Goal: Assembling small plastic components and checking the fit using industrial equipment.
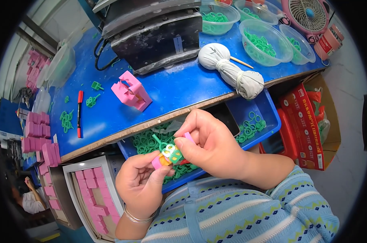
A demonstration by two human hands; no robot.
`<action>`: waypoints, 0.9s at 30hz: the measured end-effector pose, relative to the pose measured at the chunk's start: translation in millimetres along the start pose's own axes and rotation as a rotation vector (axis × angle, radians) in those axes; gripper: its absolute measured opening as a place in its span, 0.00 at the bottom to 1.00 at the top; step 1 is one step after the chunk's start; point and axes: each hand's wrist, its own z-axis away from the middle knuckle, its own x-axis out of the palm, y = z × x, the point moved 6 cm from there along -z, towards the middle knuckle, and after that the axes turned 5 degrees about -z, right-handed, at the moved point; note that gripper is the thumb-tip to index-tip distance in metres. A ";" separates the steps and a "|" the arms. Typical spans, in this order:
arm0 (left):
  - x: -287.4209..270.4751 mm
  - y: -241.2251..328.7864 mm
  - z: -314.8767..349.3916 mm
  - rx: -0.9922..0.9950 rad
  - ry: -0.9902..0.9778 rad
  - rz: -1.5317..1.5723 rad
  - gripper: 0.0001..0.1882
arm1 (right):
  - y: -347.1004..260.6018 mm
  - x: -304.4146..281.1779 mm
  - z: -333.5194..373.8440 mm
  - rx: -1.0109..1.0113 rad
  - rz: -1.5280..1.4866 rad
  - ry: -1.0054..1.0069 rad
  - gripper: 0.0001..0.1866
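The left hand grips the pink end of a small piece; the right hand, a pink bit showing in its grip, pinches the other end. The piece, partly green, white and yellow, is above the bin of green rings.

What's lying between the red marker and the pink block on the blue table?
Small green pieces lie on the stretch of blue table between the red marker and the pink block, seen in the head view.
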 end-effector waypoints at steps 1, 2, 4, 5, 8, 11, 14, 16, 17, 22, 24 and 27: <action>-0.6 -0.7 0.5 -0.012 -0.002 0.008 0.13 | 2.0 -0.3 -0.4 0.005 -0.028 0.011 0.07; -1.2 -1.3 0.6 -0.024 -0.005 0.016 0.13 | 3.1 -0.6 -0.6 0.009 -0.055 0.023 0.07; -2.8 -2.2 0.2 -0.029 -0.001 0.036 0.13 | 1.5 0.2 -2.4 0.003 -0.037 -0.005 0.07; -4.0 -3.1 0.1 -0.033 0.003 0.054 0.12 | 1.1 1.6 -3.3 -0.003 -0.020 -0.033 0.07; -5.9 -3.7 1.3 -0.041 0.002 0.042 0.13 | 3.9 0.6 -3.6 0.012 0.036 -0.014 0.08; -7.8 -7.1 1.7 -0.064 -0.027 0.008 0.14 | 5.7 1.0 -2.2 0.040 0.097 0.001 0.08; -6.9 -14.8 -6.1 -0.131 -0.087 0.047 0.16 | 6.9 2.9 -8.0 0.083 0.152 -0.042 0.08; 0.6 -14.4 -8.8 -0.207 -0.097 0.194 0.17 | 9.5 7.0 -5.8 0.057 0.175 -0.074 0.08; 5.1 -16.4 -9.1 -0.281 -0.110 0.341 0.18 | 10.6 9.8 -4.5 0.031 0.196 -0.104 0.08; 3.5 -25.8 -6.3 -0.322 -0.126 0.298 0.23 | 20.7 11.2 -1.7 -0.009 0.067 -0.167 0.11; 2.6 -28.5 -5.4 -0.324 -0.094 0.158 0.21 | 21.4 10.9 -0.8 -0.030 0.187 -0.164 0.11; -2.1 -31.0 -5.5 -0.120 -0.115 -0.221 0.14 | 23.0 10.1 0.3 -0.023 0.207 -0.145 0.11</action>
